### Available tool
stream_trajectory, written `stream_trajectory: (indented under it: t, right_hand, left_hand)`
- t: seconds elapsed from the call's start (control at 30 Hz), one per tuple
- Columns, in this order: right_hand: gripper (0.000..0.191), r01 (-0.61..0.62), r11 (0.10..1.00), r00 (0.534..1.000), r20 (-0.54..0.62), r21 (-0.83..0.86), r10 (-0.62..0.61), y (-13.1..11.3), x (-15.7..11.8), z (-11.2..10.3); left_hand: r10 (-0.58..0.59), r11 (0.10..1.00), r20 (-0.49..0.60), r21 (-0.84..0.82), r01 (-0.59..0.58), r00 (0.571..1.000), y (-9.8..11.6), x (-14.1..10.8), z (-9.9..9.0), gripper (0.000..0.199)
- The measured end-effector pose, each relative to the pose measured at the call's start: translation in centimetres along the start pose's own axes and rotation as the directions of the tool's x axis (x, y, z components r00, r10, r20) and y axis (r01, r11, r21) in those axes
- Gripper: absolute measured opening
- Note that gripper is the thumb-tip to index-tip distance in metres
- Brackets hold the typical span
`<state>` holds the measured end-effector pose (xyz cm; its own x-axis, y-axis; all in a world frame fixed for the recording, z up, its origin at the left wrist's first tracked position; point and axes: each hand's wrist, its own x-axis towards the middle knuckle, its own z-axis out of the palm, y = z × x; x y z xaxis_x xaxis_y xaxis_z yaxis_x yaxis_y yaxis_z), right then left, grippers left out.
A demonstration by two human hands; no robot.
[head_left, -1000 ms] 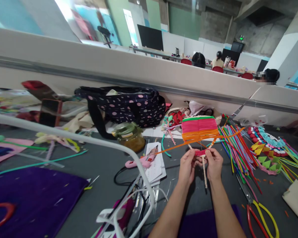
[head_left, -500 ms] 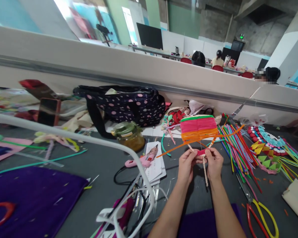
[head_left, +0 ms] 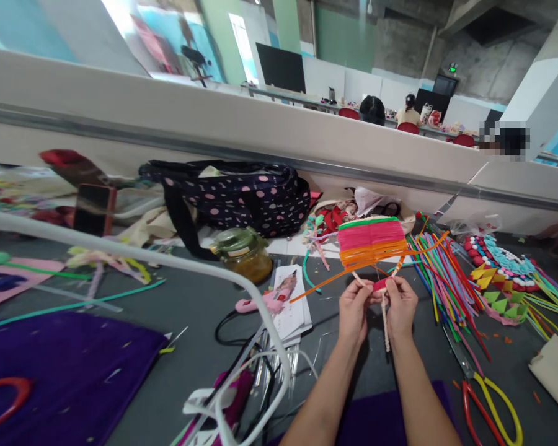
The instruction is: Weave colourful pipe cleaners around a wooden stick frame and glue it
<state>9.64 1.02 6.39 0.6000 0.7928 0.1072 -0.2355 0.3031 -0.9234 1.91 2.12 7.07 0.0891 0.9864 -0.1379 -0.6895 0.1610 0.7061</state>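
Between both hands is a pipe-cleaner weaving (head_left: 372,240) with green, pink and orange bands on a cream frame. My left hand (head_left: 353,308) pinches its narrow lower end from the left, at a deep-pink wrapped section (head_left: 380,285). From the other side my right hand (head_left: 402,307) pinches the same section, with thumb and fingers closed. An orange pipe cleaner (head_left: 323,284) sticks out on both sides of the weaving. Below the fingers hangs a cream pipe-cleaner stem (head_left: 385,325). Fingertips hide part of the wrapped section.
Right of my hands lie loose pipe cleaners (head_left: 446,279) and red-and-yellow-handled scissors (head_left: 475,376). To the left are a pink glue gun (head_left: 272,300) on papers, a glass jar (head_left: 248,263), a dotted bag (head_left: 242,201) and a white tube (head_left: 181,254). People sit beyond the partition (head_left: 270,139).
My left hand has shifted slightly right, closer to my right hand. The right end of the orange pipe cleaner has moved a little left. Both hands keep their hold on the weaving.
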Motion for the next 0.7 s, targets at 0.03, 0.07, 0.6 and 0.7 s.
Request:
stream_trajectory:
  t: [0.03, 0.07, 0.6, 0.7]
  right_hand:
    - [0.024, -0.001, 1.000, 1.000, -0.006, 0.004, 0.002, 0.0, 0.0, 0.0]
    - [0.024, -0.003, 1.000, 1.000, -0.010, 0.010, 0.003, 0.0, 0.0, 0.0]
    - [0.028, -0.043, 0.999, 0.998, 0.035, 0.020, 0.043, -0.1, -0.1, 0.3]
    - [0.027, -0.067, 0.996, 0.996, 0.068, 0.064, 0.063, -0.1, -0.2, 0.3]
  left_hand:
    - [-0.007, 1.000, 0.003, -0.008, 0.007, 1.000, 0.0, 0.0, 0.0, 0.019]
    - [-0.015, 1.000, 0.007, -0.014, 0.015, 1.000, -0.1, 0.0, 0.0, 0.020]
    - [-0.066, 0.997, 0.156, -0.022, 0.070, 0.986, 0.7, -0.2, 0.1, 0.036]
    - [-0.055, 0.998, 0.143, 0.045, 0.049, 0.988, 0.4, -0.1, -0.1, 0.030]
